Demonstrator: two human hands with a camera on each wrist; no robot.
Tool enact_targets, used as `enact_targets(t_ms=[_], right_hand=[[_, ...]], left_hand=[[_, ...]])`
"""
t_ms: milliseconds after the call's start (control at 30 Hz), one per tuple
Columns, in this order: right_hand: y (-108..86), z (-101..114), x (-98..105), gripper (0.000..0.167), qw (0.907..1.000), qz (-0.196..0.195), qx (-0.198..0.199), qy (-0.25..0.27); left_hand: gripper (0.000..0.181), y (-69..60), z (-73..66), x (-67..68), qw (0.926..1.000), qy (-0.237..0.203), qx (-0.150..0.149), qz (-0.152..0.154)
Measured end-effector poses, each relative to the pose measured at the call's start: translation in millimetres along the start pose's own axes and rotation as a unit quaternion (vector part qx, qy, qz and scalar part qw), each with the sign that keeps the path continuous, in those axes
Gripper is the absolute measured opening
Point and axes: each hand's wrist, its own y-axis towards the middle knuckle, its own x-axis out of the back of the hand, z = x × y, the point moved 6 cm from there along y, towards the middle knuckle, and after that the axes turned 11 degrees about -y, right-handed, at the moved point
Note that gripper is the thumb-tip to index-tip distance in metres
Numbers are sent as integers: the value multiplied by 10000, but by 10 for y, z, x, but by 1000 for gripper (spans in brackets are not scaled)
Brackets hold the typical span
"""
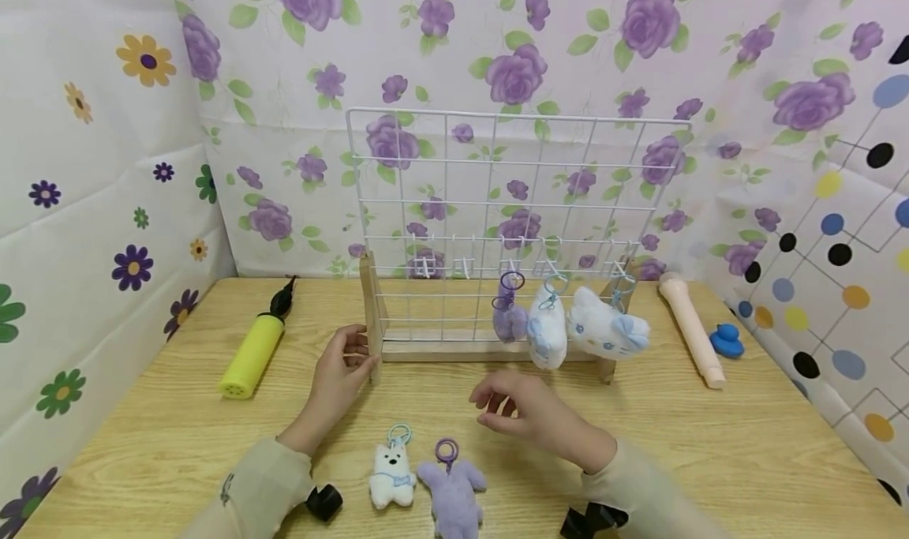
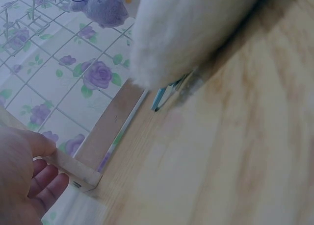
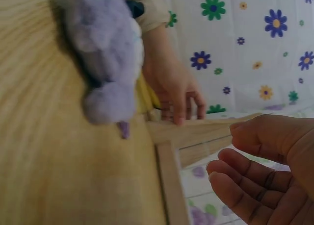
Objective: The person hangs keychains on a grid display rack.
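A white wire grid rack (image 1: 490,203) stands on a wooden base. Thumb and fingers of my left hand (image 1: 344,365) grip its left wooden post (image 1: 371,318); the left wrist view shows the thumb on the post (image 2: 73,167). My right hand (image 1: 536,413) hovers in front of the rack, fingers loosely bent around nothing. On the rack's hooks hang a purple plush keychain (image 1: 509,322), a white-and-blue plush keychain (image 1: 547,334) and a white cat-face plush keychain (image 1: 607,326). Nearer me lie a white bear keychain (image 1: 392,476) and a purple plush keychain (image 1: 453,495).
To the left lies a yellow hand pump (image 1: 253,356) with a black nozzle. At the right are a pale pink stick (image 1: 692,330) and a blue rubber duck (image 1: 727,340). Bare hooks (image 1: 424,267) sit on the rack's left half. Patterned cloth surrounds the wooden table (image 1: 767,460).
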Motion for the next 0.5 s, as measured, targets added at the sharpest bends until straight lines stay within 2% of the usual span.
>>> enact_targets(t_ms=[200,500], right_hand=[[21,-63,-239,13,9991,389,-168,67],[64,-79,-432,14,9968,740,-253,177]], left_hand=[[47,7,6,-1,10000,-14,-4,-19],[46,1,3,4,10000,-73,19,-16]])
